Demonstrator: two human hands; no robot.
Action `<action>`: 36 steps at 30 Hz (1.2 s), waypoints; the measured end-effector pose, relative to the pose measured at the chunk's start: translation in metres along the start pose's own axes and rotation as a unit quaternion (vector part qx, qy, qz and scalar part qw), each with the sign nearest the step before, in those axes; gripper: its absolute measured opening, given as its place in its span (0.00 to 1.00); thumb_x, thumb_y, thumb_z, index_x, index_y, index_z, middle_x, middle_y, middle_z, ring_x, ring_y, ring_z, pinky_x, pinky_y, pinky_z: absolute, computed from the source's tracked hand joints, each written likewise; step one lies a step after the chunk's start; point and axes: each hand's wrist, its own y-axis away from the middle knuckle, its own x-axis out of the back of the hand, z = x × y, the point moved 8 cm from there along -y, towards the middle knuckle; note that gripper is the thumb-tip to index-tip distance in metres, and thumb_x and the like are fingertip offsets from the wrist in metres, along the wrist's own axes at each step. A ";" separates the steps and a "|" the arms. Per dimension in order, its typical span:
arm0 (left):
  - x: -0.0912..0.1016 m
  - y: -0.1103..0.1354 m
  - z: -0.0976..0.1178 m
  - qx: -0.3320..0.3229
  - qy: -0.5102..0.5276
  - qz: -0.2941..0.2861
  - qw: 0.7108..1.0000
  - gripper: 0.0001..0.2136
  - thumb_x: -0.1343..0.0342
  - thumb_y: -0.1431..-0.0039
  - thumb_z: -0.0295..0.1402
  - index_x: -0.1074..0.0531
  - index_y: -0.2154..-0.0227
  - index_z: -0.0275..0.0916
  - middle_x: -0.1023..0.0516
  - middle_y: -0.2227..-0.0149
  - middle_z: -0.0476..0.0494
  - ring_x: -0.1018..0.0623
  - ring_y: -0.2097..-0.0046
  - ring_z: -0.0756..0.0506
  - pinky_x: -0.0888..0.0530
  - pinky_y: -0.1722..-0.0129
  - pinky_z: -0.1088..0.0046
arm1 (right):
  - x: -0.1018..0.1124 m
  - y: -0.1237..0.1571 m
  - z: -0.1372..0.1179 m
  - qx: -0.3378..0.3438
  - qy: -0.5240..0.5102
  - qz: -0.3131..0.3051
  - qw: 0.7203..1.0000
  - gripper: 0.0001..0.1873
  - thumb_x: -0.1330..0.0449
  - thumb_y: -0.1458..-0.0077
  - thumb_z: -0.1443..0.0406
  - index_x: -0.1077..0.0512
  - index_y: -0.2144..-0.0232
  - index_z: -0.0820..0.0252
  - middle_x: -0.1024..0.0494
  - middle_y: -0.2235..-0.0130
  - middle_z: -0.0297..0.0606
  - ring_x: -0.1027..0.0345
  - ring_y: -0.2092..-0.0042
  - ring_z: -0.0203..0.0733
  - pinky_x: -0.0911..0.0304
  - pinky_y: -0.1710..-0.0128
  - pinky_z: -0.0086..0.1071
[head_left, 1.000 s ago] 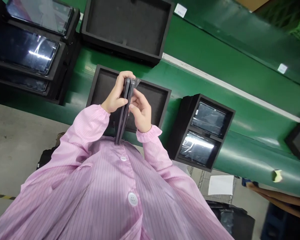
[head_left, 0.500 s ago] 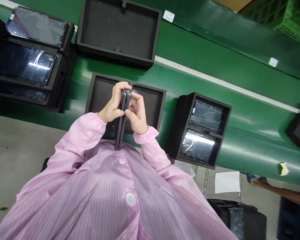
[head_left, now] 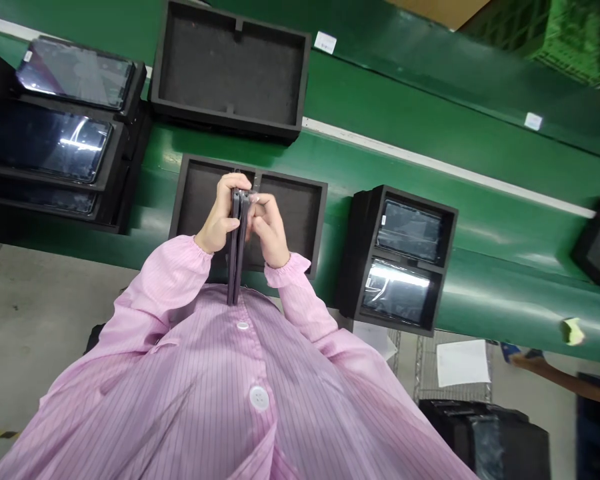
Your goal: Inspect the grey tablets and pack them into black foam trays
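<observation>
My left hand point(head_left: 220, 217) is wrapped round two dark flat tablets point(head_left: 235, 260), seen edge-on and standing upright against my front. Its thumb presses one face, and its fingers reach over the far end. My right hand point(head_left: 269, 230) is closed beside the tablets' far right corner, thumb and fingers curled together. A small clear glint shows at its fingertips; what they pinch, I cannot make out. Beneath both hands lies a black two-compartment foam tray point(head_left: 300, 230).
A larger black foam tray point(head_left: 230, 123) sits behind. Stacked trays with tablets point(head_left: 55, 140) stand at left. On the right, a black tray point(head_left: 443, 267) holds two screens. A green crate point(head_left: 573, 40) is at upper right; a person's arm point(head_left: 555, 380) shows at lower right.
My right thumb has come off the tablets, and the right hand now sits slightly apart from them. The tablets and my left hand have shifted slightly left and down in view.
</observation>
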 end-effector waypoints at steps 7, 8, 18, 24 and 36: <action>0.005 0.003 0.016 -0.013 0.048 0.010 0.999 0.22 0.47 0.51 0.58 0.31 0.61 0.49 0.30 0.59 0.44 0.30 0.52 0.36 0.35 0.43 0.51 | 0.002 0.011 0.122 -0.204 -0.061 0.060 0.975 0.42 0.38 0.65 0.33 0.29 0.60 0.59 0.24 0.64 0.37 0.31 0.65 0.40 0.32 0.62 0.35; 0.006 0.005 0.017 -0.009 0.050 0.015 0.999 0.22 0.46 0.52 0.58 0.30 0.61 0.49 0.29 0.58 0.44 0.30 0.50 0.36 0.37 0.41 0.50 | -0.004 0.012 0.131 -0.222 -0.069 0.051 0.971 0.41 0.40 0.66 0.31 0.29 0.66 0.60 0.24 0.69 0.36 0.32 0.68 0.39 0.32 0.64 0.35; 0.040 0.128 -0.034 0.450 0.091 0.000 0.888 0.25 0.31 0.55 0.42 0.26 0.52 0.46 0.21 0.48 0.46 0.26 0.42 0.35 0.32 0.39 0.58 | 0.046 0.027 0.056 -0.180 0.086 0.226 0.954 0.28 0.37 0.55 0.42 0.26 0.71 0.63 0.20 0.71 0.36 0.29 0.66 0.41 0.33 0.62 0.34; 0.020 0.153 -0.050 0.482 0.160 0.034 0.861 0.27 0.28 0.60 0.38 0.26 0.54 0.42 0.20 0.50 0.44 0.24 0.44 0.36 0.29 0.42 0.57 | 0.078 0.056 0.003 -0.094 0.134 0.321 0.933 0.22 0.31 0.56 0.54 0.20 0.63 0.64 0.16 0.61 0.45 0.21 0.59 0.51 0.28 0.52 0.46; -0.009 0.135 -0.046 0.436 0.203 0.024 0.877 0.29 0.28 0.58 0.39 0.28 0.53 0.35 0.20 0.49 0.35 0.23 0.47 0.36 0.30 0.42 0.55 | 0.030 0.080 -0.070 0.140 0.386 0.310 0.857 0.11 0.35 0.45 0.66 0.25 0.57 0.59 0.20 0.54 0.44 0.27 0.46 0.48 0.29 0.47 0.45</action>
